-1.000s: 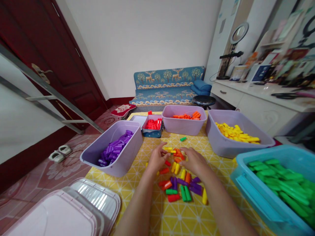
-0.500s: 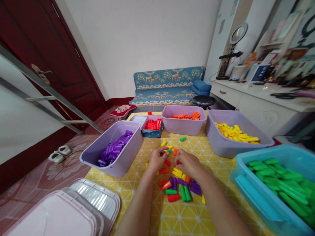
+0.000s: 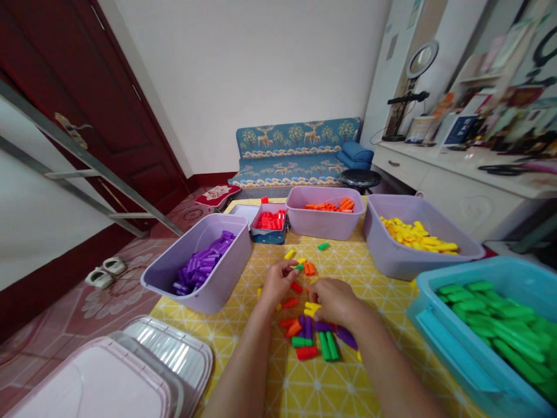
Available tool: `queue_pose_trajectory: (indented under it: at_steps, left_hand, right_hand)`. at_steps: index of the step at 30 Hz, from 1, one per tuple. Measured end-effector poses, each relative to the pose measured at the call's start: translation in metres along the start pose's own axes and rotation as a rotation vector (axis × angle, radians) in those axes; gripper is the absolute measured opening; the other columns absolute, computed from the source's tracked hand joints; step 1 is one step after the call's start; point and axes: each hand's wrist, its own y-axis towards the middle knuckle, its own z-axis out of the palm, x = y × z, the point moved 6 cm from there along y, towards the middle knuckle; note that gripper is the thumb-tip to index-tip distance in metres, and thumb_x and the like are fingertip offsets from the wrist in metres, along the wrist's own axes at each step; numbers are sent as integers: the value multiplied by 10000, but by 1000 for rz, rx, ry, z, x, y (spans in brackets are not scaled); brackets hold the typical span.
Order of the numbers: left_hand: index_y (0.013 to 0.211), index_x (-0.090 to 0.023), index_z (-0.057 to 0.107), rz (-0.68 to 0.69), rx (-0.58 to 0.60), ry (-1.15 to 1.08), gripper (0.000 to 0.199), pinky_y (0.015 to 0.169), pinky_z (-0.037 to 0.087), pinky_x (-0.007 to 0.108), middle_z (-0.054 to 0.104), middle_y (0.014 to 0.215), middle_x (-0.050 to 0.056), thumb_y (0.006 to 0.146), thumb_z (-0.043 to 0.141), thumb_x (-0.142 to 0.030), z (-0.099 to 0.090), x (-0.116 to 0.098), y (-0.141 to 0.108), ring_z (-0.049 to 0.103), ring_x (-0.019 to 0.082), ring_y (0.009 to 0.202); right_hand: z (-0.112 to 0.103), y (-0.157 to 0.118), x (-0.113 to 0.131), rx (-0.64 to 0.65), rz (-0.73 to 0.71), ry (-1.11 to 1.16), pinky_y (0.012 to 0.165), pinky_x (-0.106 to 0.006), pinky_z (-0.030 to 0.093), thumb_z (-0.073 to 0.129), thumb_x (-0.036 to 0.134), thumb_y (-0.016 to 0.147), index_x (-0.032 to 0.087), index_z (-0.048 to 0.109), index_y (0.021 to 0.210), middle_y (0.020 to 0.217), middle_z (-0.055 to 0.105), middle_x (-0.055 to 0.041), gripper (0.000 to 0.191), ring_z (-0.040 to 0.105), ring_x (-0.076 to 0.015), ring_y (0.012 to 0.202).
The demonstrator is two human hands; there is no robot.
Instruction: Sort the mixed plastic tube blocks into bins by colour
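Note:
My left hand has its thumb and fingers curled round a small green tube-like plastic piece. Close to its fingertips lie yellow pieces and orange pieces. My right hand is closed, fingers pointing down beside several yellow pieces; whatever its fingertips grip is hidden. Below the hands, purple pieces, green pieces, a red piece and orange pieces lie grouped on the yellow patterned tablecloth.
Bins of purple pieces, orange pieces, yellow pieces and green pieces surround the hands. A small box holds red pieces. Stacked lids lie at the front left; a lone green piece lies farther back.
My right hand has moved slightly nearer to me, from beside the orange pieces to the yellow ones, uncovering the orange pair. My left hand has hardly moved.

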Motion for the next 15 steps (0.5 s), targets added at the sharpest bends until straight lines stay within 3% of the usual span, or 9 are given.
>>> queue_pose_trajectory:
  at_steps: [5, 8, 10, 13, 15]
  left_hand:
    - [937, -112, 716, 2, -10, 21, 299, 505, 366, 191, 582, 580, -19, 697, 712, -291, -2, -5, -2, 506, 90, 520]
    - [951, -114, 712, -8, 2, 26, 288, 499, 376, 192, 598, 598, -13, 710, 690, -270, -1, -6, -2, 527, 97, 523]
    - [968, -112, 706, -16, 11, 28, 285, 494, 384, 192, 603, 611, -12, 724, 670, -255, 0, -5, -2, 541, 98, 522]
    - [973, -100, 700, -23, 11, 43, 274, 492, 382, 189, 592, 604, -14, 735, 652, -227, 1, -5, -2, 540, 95, 518]
    - [962, -98, 701, -20, 4, 57, 263, 495, 377, 186, 582, 595, -17, 733, 657, -217, 1, -4, -1, 531, 92, 520]
  right_hand:
    - [5, 7, 1, -105, -106, 106, 547, -236, 287, 683, 122, 570, 223, 638, 689, 680, 643, 25, 163, 575, -137, 643]
    - [-10, 11, -17, -240, -123, 430, 566, -232, 352, 674, 141, 602, 203, 639, 740, 678, 635, 21, 156, 570, -133, 635]
    - [-30, 10, -37, -466, -104, 777, 605, -242, 418, 674, 194, 650, 183, 651, 834, 751, 655, -2, 186, 589, -135, 665]
    - [-58, -8, -77, -1012, -25, 1267, 664, -260, 483, 707, 296, 694, 166, 637, 936, 822, 657, -7, 283, 605, -119, 693]
    - [-64, -23, -100, -1350, -9, 1538, 697, -257, 510, 743, 285, 671, 179, 623, 922, 776, 626, 35, 298, 599, -90, 664]
